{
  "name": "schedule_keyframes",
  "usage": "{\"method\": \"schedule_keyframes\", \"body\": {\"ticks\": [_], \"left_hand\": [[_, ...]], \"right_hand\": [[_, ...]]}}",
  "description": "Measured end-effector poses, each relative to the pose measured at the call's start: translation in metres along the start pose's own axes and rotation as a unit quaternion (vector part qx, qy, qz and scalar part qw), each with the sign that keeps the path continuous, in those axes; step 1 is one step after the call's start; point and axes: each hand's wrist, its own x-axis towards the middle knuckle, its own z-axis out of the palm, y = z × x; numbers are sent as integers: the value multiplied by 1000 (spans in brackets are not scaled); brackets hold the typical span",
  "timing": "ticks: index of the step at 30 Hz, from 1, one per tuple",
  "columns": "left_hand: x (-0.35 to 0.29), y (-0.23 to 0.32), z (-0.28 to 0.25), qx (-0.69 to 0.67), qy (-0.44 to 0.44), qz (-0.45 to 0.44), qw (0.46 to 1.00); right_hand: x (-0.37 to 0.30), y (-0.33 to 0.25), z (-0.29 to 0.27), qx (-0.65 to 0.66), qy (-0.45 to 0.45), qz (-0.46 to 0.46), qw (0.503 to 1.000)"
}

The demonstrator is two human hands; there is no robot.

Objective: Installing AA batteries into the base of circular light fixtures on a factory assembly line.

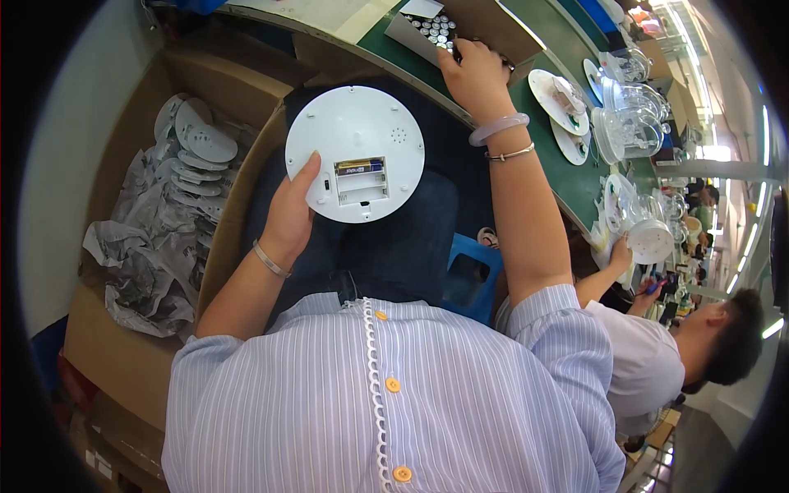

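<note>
My left hand (293, 200) grips a round white plastic base (353, 123) by its left edge, thumb on top. The base's open battery compartment (362, 188) faces me. One battery (355, 168) lies in its upper slot, and the slot below shows bare. A small speaker grille and several screw holes dot the disc. My right hand (478, 80) reaches into a cardboard box (493, 29) on the green bench, beside many upright batteries (431, 29). Its thumb and fingers are curled in together; what they hold, if anything, is hidden.
At left, an open carton (246, 177) holds stacked white discs (201, 135) and crumpled paper (144, 283). More white bases (559, 103) and clear domes (637, 111) stand along the green bench (534, 156). A blue stool (472, 275) is below. A co-worker (645, 353) sits at right, holding a domed piece.
</note>
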Motion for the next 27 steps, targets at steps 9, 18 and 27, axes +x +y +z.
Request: {"method": "schedule_keyframes", "body": {"ticks": [9, 18, 27], "left_hand": [[1, 8, 2, -70, 16, -25, 997], [-3, 9, 11, -70, 23, 9, 997], [-6, -2, 21, -11, 14, 11, 1000]], "right_hand": [[1, 3, 9, 310, 125, -1, 942], [-82, -49, -41, 420, -6, -92, 903], [-116, -71, -36, 320, -74, -163, 930]]}}
